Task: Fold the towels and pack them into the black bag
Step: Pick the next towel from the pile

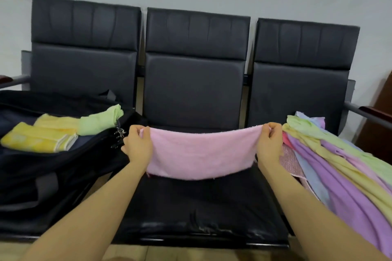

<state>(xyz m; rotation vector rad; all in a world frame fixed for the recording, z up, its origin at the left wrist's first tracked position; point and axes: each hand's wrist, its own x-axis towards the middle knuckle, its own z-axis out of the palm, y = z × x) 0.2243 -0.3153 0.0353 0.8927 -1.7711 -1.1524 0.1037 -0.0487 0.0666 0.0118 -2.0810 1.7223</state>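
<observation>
Black padded seats along a grey wall: left hand (139, 144) and right hand (269, 142) each keep a pinching grip on the pink terry towel (201, 152), stretched flat above the middle seat (201, 207) for folding, between the open black bag (53, 167) and the unfolded pile (339, 161).

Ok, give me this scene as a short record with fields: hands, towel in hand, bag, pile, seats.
left hand: pinches the pink towel's left end
right hand: pinches its right end
pink towel: stretched between the hands, sagging above the middle seat
bag: open on the left seat
folded towels: two yellow, one green, inside the bag
pile: unfolded towels on the right seat
</observation>
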